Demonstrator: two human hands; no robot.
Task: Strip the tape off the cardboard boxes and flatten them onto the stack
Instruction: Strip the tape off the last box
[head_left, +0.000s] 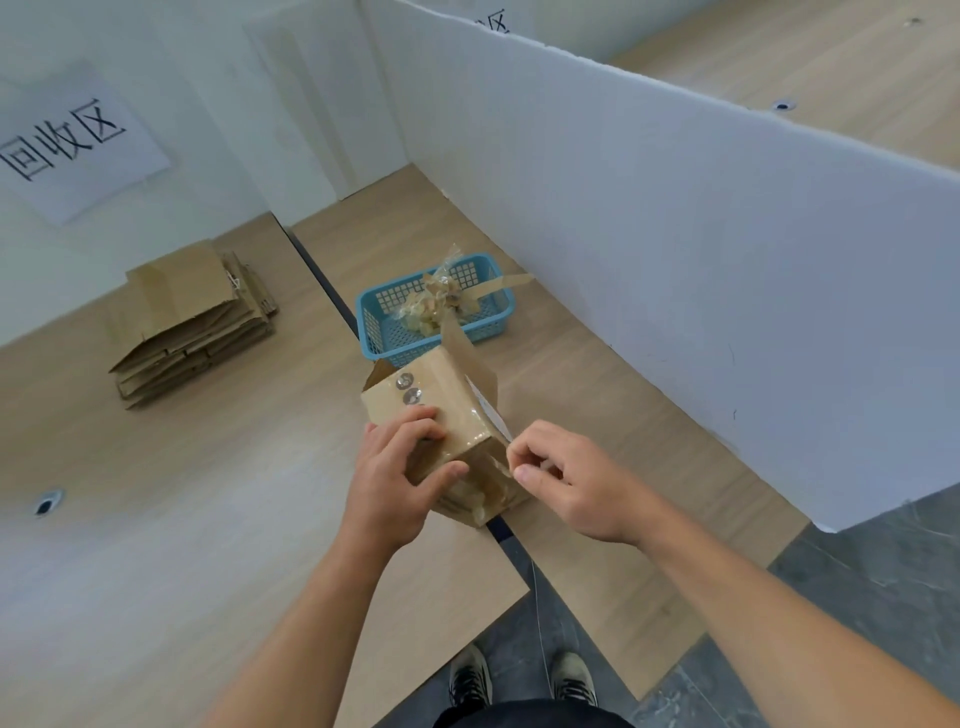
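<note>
A small brown cardboard box (447, 410) lies on its side at the middle of the wooden table, its far flaps open and clear tape (485, 486) across its near end. My left hand (400, 478) grips the box's near left corner, fingers curled over the top and thumb on the near face. My right hand (566, 483) pinches the tape at the box's near right edge. A stack of flattened boxes (192, 322) lies at the far left.
A blue plastic basket (374, 322) holding crumpled tape strips stands just beyond the box. A white partition (675, 249) walls the right side. A paper sign (78, 140) hangs on the far left wall. A dark gap (327, 280) splits the table. My shoes (519, 680) show below.
</note>
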